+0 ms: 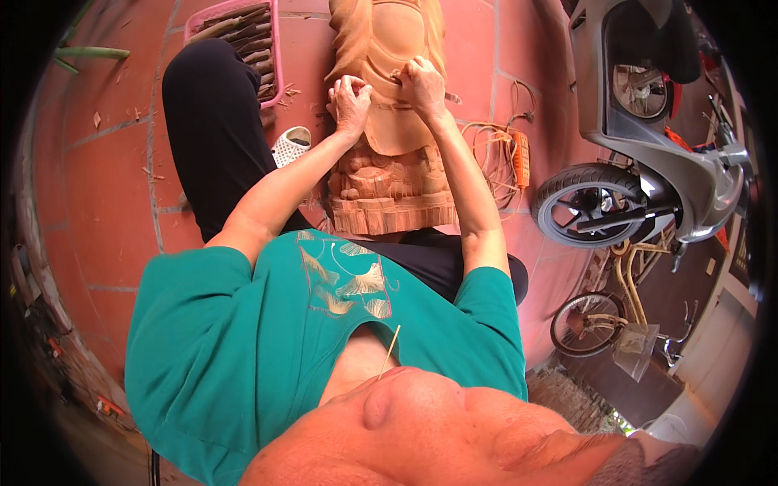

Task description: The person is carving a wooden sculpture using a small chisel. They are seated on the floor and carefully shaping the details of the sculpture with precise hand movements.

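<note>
Stretching lengthwise straight ahead, base (pixel 393 212) nearest, carved wooden figure (pixel 393 125).

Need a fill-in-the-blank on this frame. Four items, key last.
1. The left hand and right hand are over a carved figure made of ____.
2. The basket at upper left is coloured ____.
3. The orange box lies to the figure's ____ in view.
4. The shoe is coloured ____.

Missing words: wood; pink; right; white.
</note>
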Demonstrator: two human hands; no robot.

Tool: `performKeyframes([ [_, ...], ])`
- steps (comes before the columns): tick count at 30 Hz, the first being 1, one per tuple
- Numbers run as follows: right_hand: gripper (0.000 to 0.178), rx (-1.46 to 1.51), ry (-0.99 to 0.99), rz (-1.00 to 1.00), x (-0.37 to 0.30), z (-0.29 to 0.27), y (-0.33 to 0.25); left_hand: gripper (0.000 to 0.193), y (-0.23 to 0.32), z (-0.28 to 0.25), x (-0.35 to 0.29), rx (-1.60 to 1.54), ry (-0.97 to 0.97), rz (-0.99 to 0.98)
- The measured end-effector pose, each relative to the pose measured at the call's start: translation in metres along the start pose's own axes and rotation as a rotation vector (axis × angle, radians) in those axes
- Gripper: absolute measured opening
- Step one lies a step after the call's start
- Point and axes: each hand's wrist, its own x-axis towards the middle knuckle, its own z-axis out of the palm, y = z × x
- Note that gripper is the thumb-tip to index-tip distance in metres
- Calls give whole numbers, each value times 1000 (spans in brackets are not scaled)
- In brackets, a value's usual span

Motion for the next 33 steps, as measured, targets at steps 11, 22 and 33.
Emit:
performKeyframes([
  [11, 10, -10, 169, 84, 12, 24, -14, 21, -4, 2, 6, -42, -25, 13],
  [22, 10, -76, 25, -150, 13, 24, -1, 19, -1, 1, 0, -12, -26, 8],
  [33, 11, -3, -64, -198, 1, 2, 17, 19, 10, -9, 0, 10, -8, 28],
])
